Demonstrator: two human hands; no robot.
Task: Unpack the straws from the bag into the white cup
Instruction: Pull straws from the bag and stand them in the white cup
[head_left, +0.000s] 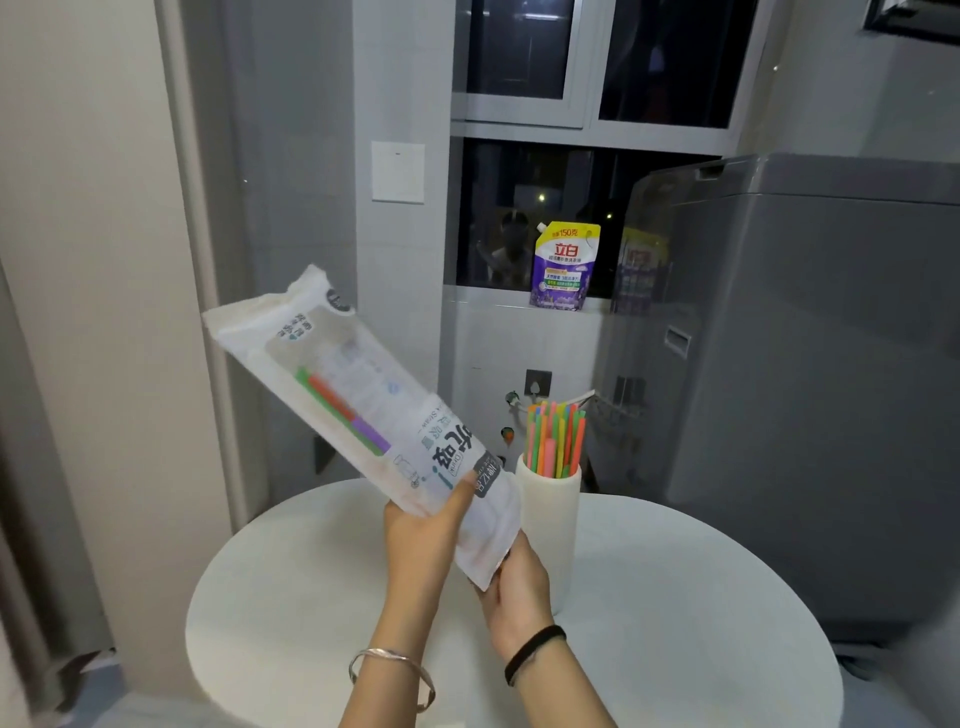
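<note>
Straws (343, 415) of green, orange and purple plastic are seen through the clear window of a long white plastic bag (291, 332). The bag is held in the air above a round white table (701, 597) and is tilted so that its far end points up and to the left. It is gripped near its lower part by the left hand (421, 525), with the thumb laid across the printed front. Its bottom end is held by the right hand (519, 587), whose fingers are curled round the bag's edge. A tall white cup (550, 519) is set on the table just behind the bag's lower end, and a bunch of bright coloured straws (556, 436) is stood upright in it. A silver bangle (392, 670) is worn on the left wrist and a black band (535, 649) on the right. Farther back, a purple detergent pouch (563, 265) is propped on a window sill (493, 296), and a grey washing machine (805, 364) is placed at the right.
</note>
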